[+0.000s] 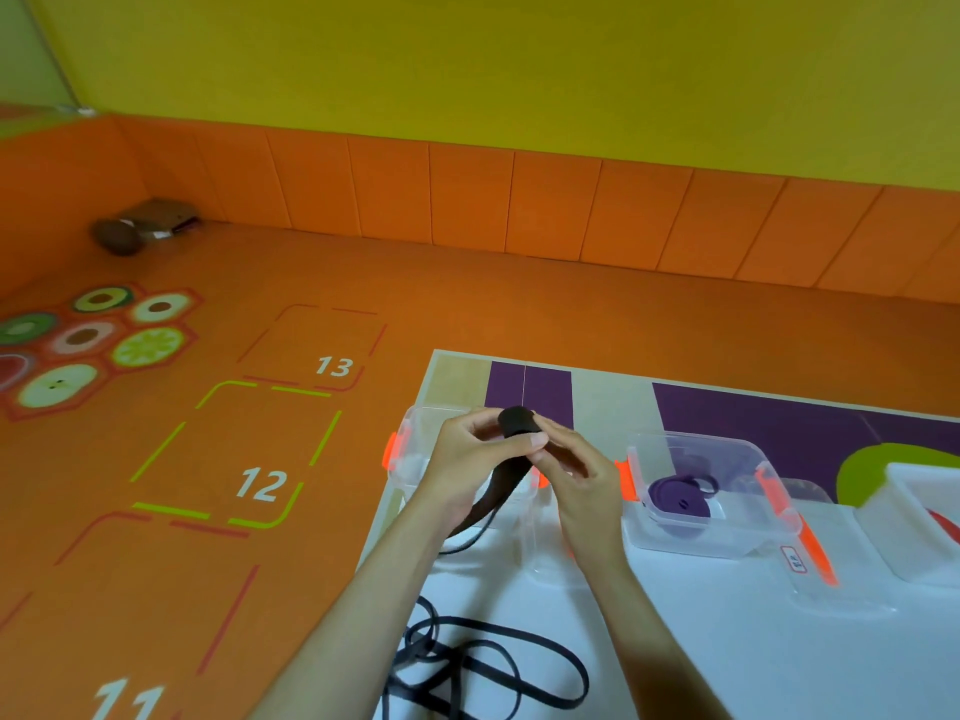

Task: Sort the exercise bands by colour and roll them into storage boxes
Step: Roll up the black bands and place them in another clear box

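A: Hands?
B: Left hand (pixel 467 459) and right hand (pixel 576 475) are both curled, pinching a black band roll (pixel 517 420) between them, its tail hanging down.
A: Where?
B: Above the table's (pixel 727 657) left end, clear box (pixel 415 444) behind. Purple bands (pixel 680 498) lie in the next box (pixel 727 543).

White numerals on the orange floor (pixel 467 314): "13" (pixel 334 366) in the corner of a red dashed outline, "12" (pixel 261 484) in the corner of a green outline, "11" (pixel 127 699) at the lower frame edge, partly cut off; red-bordered label (pixel 793 558) on a clear lid (pixel 831 600), characters illegible.
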Demonstrator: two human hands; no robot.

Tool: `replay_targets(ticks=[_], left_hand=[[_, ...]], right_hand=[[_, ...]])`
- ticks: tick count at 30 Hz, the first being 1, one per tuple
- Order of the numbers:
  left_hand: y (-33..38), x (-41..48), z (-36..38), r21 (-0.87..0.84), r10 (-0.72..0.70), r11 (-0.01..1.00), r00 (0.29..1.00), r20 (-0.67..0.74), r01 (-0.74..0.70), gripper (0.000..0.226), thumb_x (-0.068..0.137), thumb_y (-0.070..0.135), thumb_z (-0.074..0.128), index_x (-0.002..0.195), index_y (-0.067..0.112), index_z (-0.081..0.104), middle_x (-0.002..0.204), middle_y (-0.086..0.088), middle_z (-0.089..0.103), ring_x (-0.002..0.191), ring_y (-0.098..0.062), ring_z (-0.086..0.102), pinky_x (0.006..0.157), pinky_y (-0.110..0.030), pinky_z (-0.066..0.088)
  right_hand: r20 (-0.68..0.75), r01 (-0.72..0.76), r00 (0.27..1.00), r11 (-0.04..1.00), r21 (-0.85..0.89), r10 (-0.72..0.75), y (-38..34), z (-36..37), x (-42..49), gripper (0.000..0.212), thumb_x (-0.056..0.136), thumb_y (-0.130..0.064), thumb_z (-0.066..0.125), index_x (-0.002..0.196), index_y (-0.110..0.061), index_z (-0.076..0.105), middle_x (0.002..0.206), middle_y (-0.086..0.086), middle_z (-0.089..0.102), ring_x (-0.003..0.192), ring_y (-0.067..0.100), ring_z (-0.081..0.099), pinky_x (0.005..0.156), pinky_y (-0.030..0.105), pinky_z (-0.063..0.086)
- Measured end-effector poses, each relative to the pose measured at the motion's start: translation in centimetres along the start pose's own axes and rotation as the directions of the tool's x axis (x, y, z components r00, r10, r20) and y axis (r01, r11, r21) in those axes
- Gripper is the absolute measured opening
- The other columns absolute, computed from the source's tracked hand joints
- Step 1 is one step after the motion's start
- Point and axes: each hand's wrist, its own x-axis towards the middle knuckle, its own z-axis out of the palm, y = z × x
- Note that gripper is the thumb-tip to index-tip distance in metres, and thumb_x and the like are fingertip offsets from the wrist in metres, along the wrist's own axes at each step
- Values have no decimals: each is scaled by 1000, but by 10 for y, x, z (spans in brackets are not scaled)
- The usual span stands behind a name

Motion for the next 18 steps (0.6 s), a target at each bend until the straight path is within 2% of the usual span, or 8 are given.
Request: replay_targets(ticks=[3,5,6,8,10,12,14,18], left_hand=[[-2,-1,-1,-43,-6,999,1000,21,6,38,83,23,88,116,7,79,121,-16,76,119,-31,71,111,-55,51],[1,-3,1,14,10,1000,1000,16,-10,39,84,27,87,119,12,78,118,-9,78,118,-26,72,111,-51,52],[4,-4,2,77,23,997,1000,1,-23,42,85,28,88,124,17,77,113,-3,79,115,-20,72,110,-45,53],[13,-5,-1,204,74,977,997,-28,-67,50,86,27,88,132,26,69,99,8,80,104,-7,73,100,-24,55],[22,-3,-8,305,125,943,992,33,-129,47,89,26,84,133,26,66,101,10,80,103,-2,72,92,-15,52],[30,1,-17,371,137,911,981,136,-179,42,92,26,82,132,25,68,116,10,78,114,-5,70,100,-25,53],[39,4,-23,405,163,889,975,152,-212,40,91,24,83,130,25,72,121,10,77,118,-11,70,106,-41,54],[58,9,-20,351,208,904,969,136,-244,36,85,11,87,118,20,76,112,6,80,110,-12,74,105,-40,56]], right_hand=[[-31,-23,999,999,41,25,-2,4,0,28,94,-4,73,118,-17,78,119,1,77,118,19,70,95,25,56],[-40,-4,999,1000,26,5,-1,2,3,27,92,-4,75,115,-16,79,117,2,77,116,21,70,96,28,56],[-43,-1,999,1000,25,2,-1,0,5,27,91,-3,75,115,-14,79,117,4,77,115,21,70,95,28,56],[-49,8,999,1000,14,-7,-2,-4,7,27,89,-2,76,115,-10,78,116,5,77,114,20,70,93,23,55],[-53,41,998,999,-14,-42,-5,-8,9,28,88,0,77,116,-7,78,115,5,77,112,19,71,91,21,55],[-63,65,996,998,-25,-67,-12,-13,14,29,88,0,77,116,-6,78,114,5,78,111,20,72,92,24,56],[-46,89,995,996,-21,-90,-22,-15,19,29,88,0,77,115,-9,79,114,3,78,111,20,72,94,24,55],[-34,156,987,987,-31,-157,-46,-11,29,30,86,3,78,109,-17,79,108,-1,79,106,13,73,87,17,54]])
